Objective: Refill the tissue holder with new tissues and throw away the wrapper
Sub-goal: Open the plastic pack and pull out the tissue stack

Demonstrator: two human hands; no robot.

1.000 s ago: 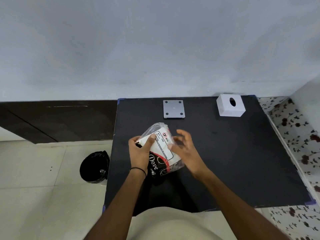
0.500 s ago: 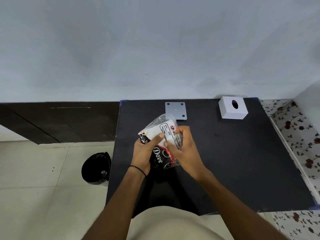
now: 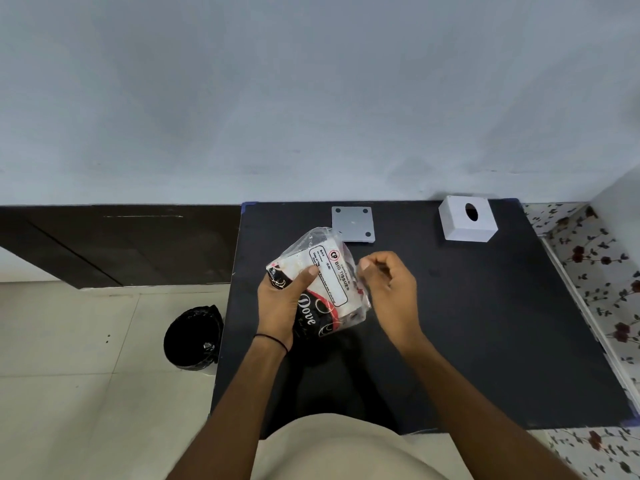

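Observation:
A plastic-wrapped tissue pack (image 3: 323, 282), white with black and red print, is held above the black table (image 3: 485, 323). My left hand (image 3: 282, 303) grips its left side, thumb across the front. My right hand (image 3: 389, 289) is at the pack's right edge with its fingers curled and pinched on the clear wrapper. The white tissue holder cover (image 3: 467, 220), with an oval slot on top, stands at the table's far right. A grey square base plate (image 3: 354, 224) lies flat at the far middle, just behind the pack.
A black-lined waste bin (image 3: 194, 336) stands on the tiled floor left of the table. A dark cabinet (image 3: 114, 244) runs along the wall at the left. A floral-patterned surface (image 3: 599, 265) borders the table's right side.
My right hand slid from the pack's front to its right edge and pinched the wrapper. The pack has tilted slightly and stays in my left hand.

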